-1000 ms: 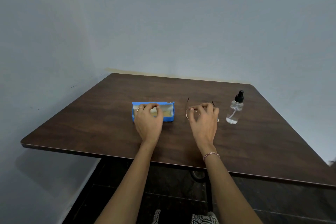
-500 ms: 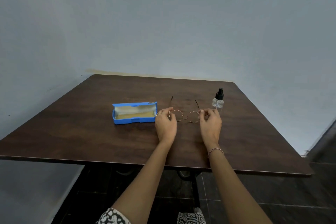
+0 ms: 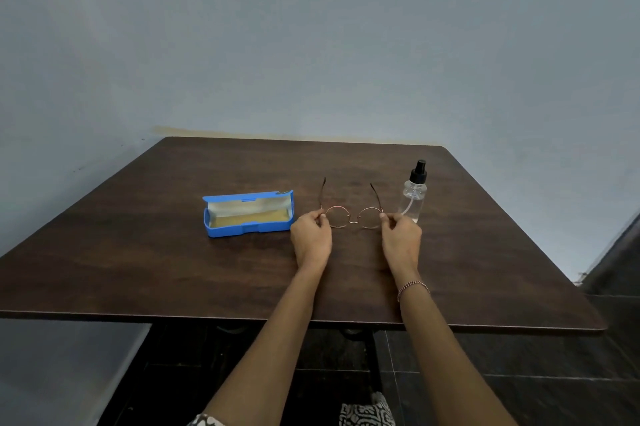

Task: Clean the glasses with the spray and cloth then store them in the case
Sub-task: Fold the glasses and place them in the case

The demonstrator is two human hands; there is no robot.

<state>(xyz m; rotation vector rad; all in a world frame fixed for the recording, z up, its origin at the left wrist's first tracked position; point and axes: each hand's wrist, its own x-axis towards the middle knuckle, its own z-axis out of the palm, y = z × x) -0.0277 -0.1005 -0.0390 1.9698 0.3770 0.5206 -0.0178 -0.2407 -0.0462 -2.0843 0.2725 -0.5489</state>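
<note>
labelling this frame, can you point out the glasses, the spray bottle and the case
glasses (image 3: 353,221): head view, on the bridge between the two round lenses
spray bottle (image 3: 414,199): head view, on the clear body below the black pump
case (image 3: 235,230): head view, on the blue front wall

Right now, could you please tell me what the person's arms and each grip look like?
The left forearm and right forearm are bare, no sleeve in view. A thin pinkish beaded bracelet circles the right wrist behind the right grip. On the left grip I can make out no jewellery. At the bottom edge shows black-and-white patterned fabric.
</note>
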